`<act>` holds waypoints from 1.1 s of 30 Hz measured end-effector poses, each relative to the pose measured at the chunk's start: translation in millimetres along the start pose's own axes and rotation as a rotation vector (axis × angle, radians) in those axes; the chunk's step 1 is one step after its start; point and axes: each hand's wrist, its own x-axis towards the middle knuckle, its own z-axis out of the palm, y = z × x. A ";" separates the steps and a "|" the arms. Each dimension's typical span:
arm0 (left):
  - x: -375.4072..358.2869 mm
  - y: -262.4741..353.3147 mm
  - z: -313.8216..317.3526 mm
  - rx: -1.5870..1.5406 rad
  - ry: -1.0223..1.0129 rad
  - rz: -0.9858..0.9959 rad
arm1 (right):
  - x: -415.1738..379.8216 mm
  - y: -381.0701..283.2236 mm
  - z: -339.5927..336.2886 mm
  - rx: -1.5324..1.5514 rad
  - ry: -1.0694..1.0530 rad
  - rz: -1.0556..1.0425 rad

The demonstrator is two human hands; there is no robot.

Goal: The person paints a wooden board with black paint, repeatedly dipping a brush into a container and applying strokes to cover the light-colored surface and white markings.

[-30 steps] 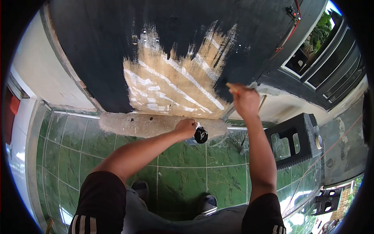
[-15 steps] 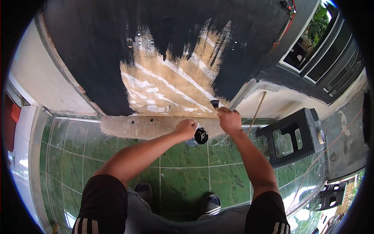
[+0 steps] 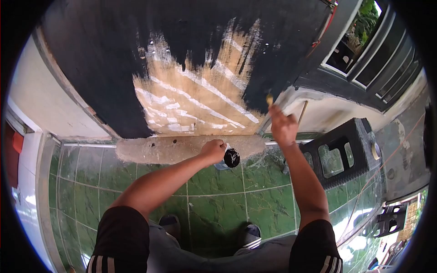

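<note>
My left hand (image 3: 213,152) is closed on the edge of a small clear cup (image 3: 223,165) with black paint (image 3: 232,157) in it, held above the floor. Farther right and higher, my right hand (image 3: 284,126) grips a paintbrush (image 3: 269,99) by its handle. The brush is up against the dark part of the wall panel, its bristles hard to tell from the black. Between and above the hands, a bare tan patch (image 3: 200,98) with white streaks shows in the black-painted panel (image 3: 104,54).
A black plastic stand (image 3: 339,154) with a tape roll (image 3: 375,151) is at the right on the green tiled floor (image 3: 218,209). A thin stick (image 3: 302,113) leans on the wall. Slatted windows (image 3: 382,59) are upper right. My feet are below.
My right hand has moved up and to the right with the brush, from the patch's lower right corner to the black area beside it. The view has shifted slightly; my left hand stays with the cup.
</note>
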 end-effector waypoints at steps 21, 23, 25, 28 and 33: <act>10.4 -11.6 7.2 -0.134 -0.154 -0.143 | -28.8 27.1 -11.1 0.116 -0.154 0.196; 7.9 -9.3 6.3 -0.191 -0.142 -0.148 | -67.5 16.2 20.1 0.216 -0.284 0.178; 6.9 -5.5 4.5 -0.222 -0.139 -0.157 | -52.9 18.6 12.0 0.233 -0.734 0.199; 6.9 -3.0 3.6 -0.197 -0.148 -0.143 | -8.7 33.3 -7.4 0.209 -0.689 0.203; 16.6 -28.5 21.3 -0.172 -0.093 -0.098 | 111.9 53.8 -101.6 0.128 0.126 0.153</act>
